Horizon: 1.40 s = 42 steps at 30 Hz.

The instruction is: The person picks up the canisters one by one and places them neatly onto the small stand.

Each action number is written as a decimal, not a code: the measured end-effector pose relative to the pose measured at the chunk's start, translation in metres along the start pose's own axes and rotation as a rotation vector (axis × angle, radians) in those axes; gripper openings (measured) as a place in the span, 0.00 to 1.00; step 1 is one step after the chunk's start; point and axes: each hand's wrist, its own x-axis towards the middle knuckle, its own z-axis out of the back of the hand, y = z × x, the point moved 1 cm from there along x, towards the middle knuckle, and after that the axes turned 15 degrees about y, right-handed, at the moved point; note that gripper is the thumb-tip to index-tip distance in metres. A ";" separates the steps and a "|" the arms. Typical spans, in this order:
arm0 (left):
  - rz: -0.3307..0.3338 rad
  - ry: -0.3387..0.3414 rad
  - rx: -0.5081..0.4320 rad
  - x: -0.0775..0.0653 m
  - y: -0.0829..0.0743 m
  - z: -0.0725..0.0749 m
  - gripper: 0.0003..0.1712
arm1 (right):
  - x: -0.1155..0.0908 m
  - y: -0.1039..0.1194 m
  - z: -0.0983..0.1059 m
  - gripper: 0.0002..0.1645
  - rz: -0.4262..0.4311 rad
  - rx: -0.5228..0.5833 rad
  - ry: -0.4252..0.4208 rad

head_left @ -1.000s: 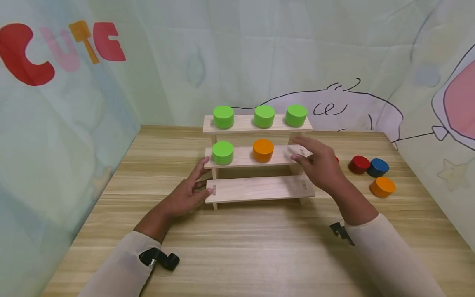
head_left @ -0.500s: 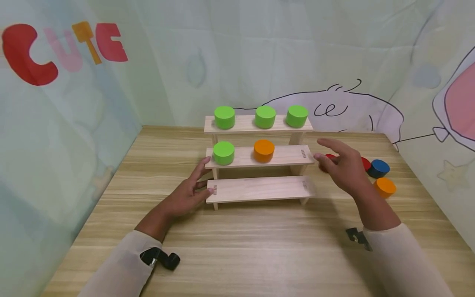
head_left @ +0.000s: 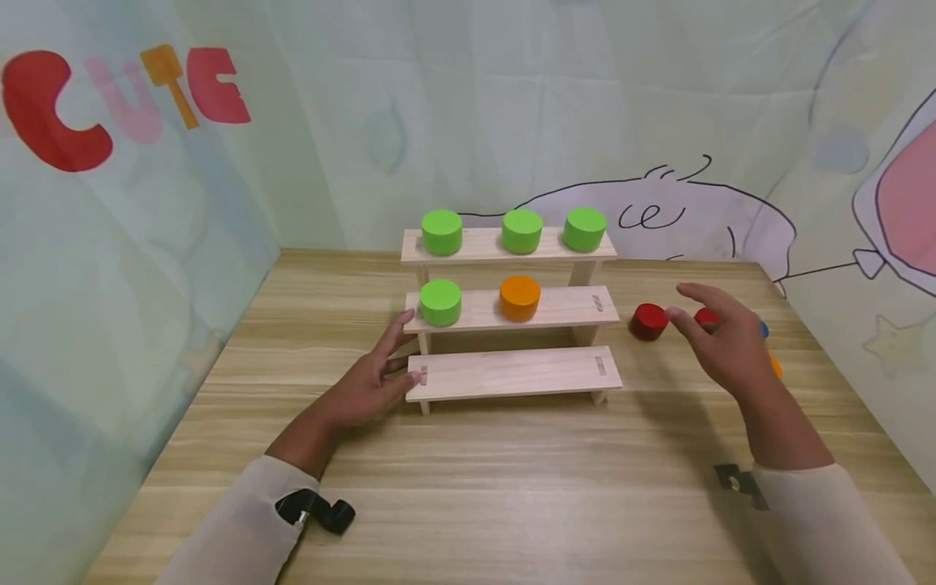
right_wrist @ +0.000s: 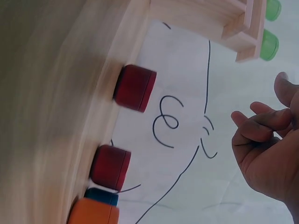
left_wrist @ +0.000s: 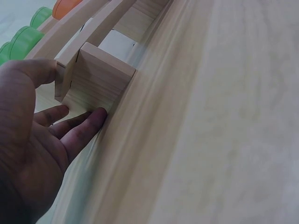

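A three-tier wooden display rack (head_left: 512, 374) stands on the table. Green round blocks (head_left: 522, 231) line its top tier. On the middle tier sit a green block (head_left: 440, 303) and an orange block (head_left: 519, 298). My left hand (head_left: 369, 380) touches the rack's left end: the thumb rests on the lowest board, and the other fingers lie fairly straight along the side, as the left wrist view shows. Right of the rack, my right hand (head_left: 724, 345) hovers with fingers loosely bent and nothing in them. A red block (head_left: 648, 322) lies near its fingertips, and it partly hides another red block (head_left: 706, 317).
Beyond my right hand, a blue block (right_wrist: 102, 196) and an orange block (right_wrist: 93, 212) lie on the table, mostly hidden in the head view. A printed cloth (head_left: 351, 146) hangs behind the table and along its sides.
My right hand has moved away from the right end of the middle tier, rightward over the loose blocks, uncovering the nearest red one. My left hand stays at the rack.
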 end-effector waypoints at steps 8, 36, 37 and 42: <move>-0.009 -0.001 0.017 0.000 0.001 0.000 0.53 | -0.011 -0.021 0.014 0.32 -0.094 -0.042 0.009; 0.010 0.004 0.006 0.001 0.000 -0.002 0.53 | -0.038 -0.077 0.038 0.45 -0.323 -0.185 0.174; 0.010 0.002 0.004 0.001 0.000 -0.001 0.53 | -0.038 -0.078 0.039 0.45 -0.331 -0.194 0.183; 0.011 -0.002 0.001 0.000 -0.001 -0.001 0.53 | -0.039 -0.084 0.042 0.47 -0.390 -0.182 0.232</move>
